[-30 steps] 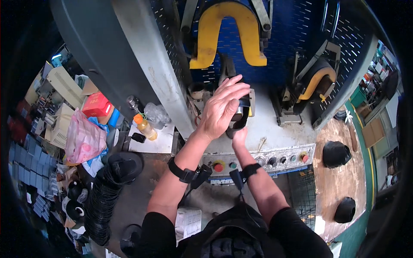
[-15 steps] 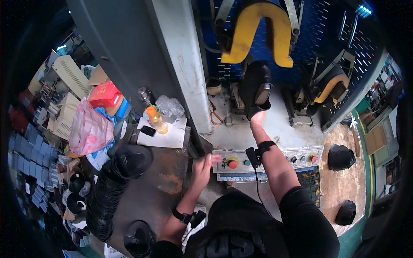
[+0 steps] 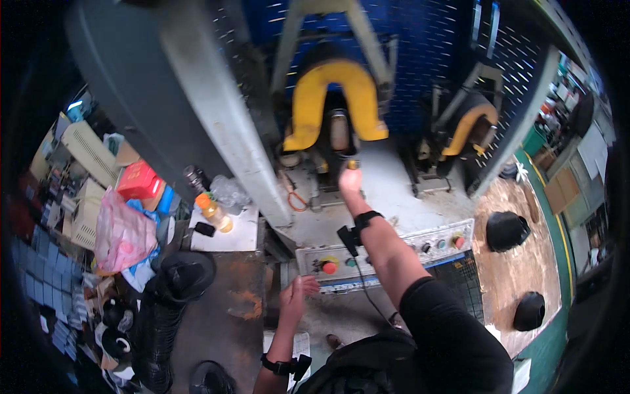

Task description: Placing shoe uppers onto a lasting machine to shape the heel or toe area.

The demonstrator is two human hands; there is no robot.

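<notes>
My right hand (image 3: 351, 180) reaches forward to the machine, just below a yellow U-shaped clamp (image 3: 334, 73). A black shoe upper (image 3: 335, 154) sits between the clamp's arms, mostly hidden by it. A small yellow piece (image 3: 353, 165) shows at my right fingertips; the fingers are blurred, and whether they grip it I cannot tell. Nearer to me, my left hand (image 3: 300, 292) hovers with fingers stretched out and nothing in it. It is apart from the control panel (image 3: 420, 245), just short of the red button (image 3: 329, 267).
A second yellow clamp (image 3: 469, 125) stands to the right. Black shoe uppers (image 3: 507, 231) lie on a wooden board. On the left, a metal table (image 3: 216, 308) bears a row of stacked black uppers (image 3: 157, 335) and a bottle with an orange cap (image 3: 214, 213). A grey post (image 3: 220, 111) rises between.
The yellow clamp now surrounds the black shoe upper. My right hand has come out of the upper's opening. The whole view has shifted, and my left hand stays open near the panel.
</notes>
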